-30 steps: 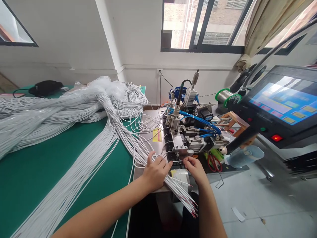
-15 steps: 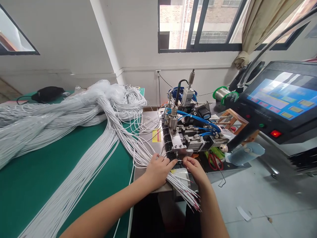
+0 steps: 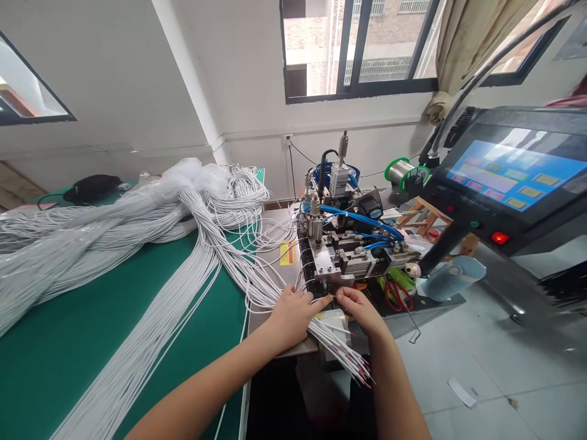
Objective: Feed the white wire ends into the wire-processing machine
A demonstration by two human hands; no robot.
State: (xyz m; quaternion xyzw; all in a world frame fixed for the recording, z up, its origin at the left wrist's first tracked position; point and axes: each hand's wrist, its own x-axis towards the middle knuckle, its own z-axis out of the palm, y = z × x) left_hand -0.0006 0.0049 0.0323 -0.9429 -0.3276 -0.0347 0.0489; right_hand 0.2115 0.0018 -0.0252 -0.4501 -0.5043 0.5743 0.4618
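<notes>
My left hand [image 3: 293, 315] rests over a bundle of white cables [image 3: 254, 287], its fingers curled round them and its index finger stretched toward the machine's front. The loose cable ends [image 3: 346, 354], some with reddish tips, fan out below that hand toward my lap. Close by on the right, my right hand [image 3: 362, 310] pinches thumb and finger together at the tip of the left index finger, on what looks like a single white cable end, mostly hidden. Both sets of fingertips are just below the metal head of the bench machine [image 3: 351, 244] with its blue air tubes.
More white cables [image 3: 119, 214], partly wrapped in plastic, cover the green table [image 3: 192, 342] on the left. At the right hang a control screen [image 3: 509, 171] and a solder wire spool [image 3: 406, 171]. Red-handled scissors [image 3: 397, 296] and a clear blue container [image 3: 454, 278] stand beside the machine.
The camera view has shifted slightly. My right fingertips have moved closer to my left index finger, covering the short white piece seen between them before.
</notes>
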